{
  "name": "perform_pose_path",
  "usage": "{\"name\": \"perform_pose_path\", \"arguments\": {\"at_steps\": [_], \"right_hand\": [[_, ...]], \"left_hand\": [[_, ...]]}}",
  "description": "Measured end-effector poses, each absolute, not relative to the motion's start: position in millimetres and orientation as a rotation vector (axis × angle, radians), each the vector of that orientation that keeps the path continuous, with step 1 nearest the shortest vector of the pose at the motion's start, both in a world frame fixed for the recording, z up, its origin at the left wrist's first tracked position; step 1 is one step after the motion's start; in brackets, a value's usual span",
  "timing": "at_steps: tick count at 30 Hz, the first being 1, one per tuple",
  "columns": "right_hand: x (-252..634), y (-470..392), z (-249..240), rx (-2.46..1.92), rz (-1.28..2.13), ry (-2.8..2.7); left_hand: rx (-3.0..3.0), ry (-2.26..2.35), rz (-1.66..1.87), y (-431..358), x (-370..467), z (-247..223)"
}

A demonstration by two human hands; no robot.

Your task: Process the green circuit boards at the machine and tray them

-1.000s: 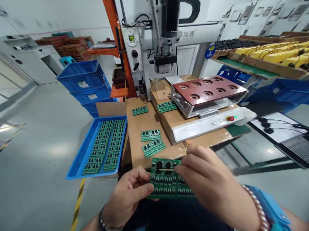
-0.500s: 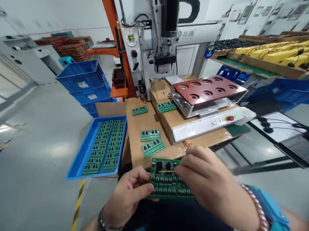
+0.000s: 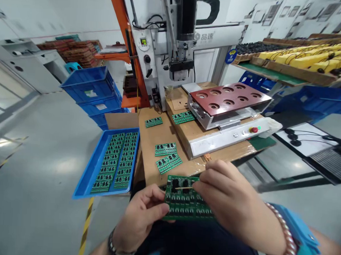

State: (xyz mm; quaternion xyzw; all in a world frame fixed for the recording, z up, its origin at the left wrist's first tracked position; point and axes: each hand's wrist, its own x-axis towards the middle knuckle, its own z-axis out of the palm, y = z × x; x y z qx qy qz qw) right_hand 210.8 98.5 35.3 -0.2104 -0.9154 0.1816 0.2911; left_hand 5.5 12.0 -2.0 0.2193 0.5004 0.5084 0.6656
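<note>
Toward six o'clock, a green circuit board (image 3: 183, 203), lined with black components, is grasped by the fingers of the left hand (image 3: 140, 210); a thin stick (image 3: 183, 188) is pinched in the right hand (image 3: 235, 204).

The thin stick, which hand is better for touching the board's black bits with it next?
Probably the right hand: it pinches the thin stick, which points across the black bits. The left hand grips the circuit board by its left edge, so it seems better for steadying.

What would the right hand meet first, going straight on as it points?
Likely the black components on the green circuit board, along the thin stick in the right hand; whether stick and components touch is unclear.
</note>
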Motion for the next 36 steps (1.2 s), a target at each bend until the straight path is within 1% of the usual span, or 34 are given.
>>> {"name": "perform_pose_path", "arguments": {"at_steps": [36], "right_hand": [[215.6, 97.4, 35.7, -0.606, 0.469, -2.406]], "left_hand": [[0.455, 1.152, 1.162, 16.8, 8.1, 2.8]]}}
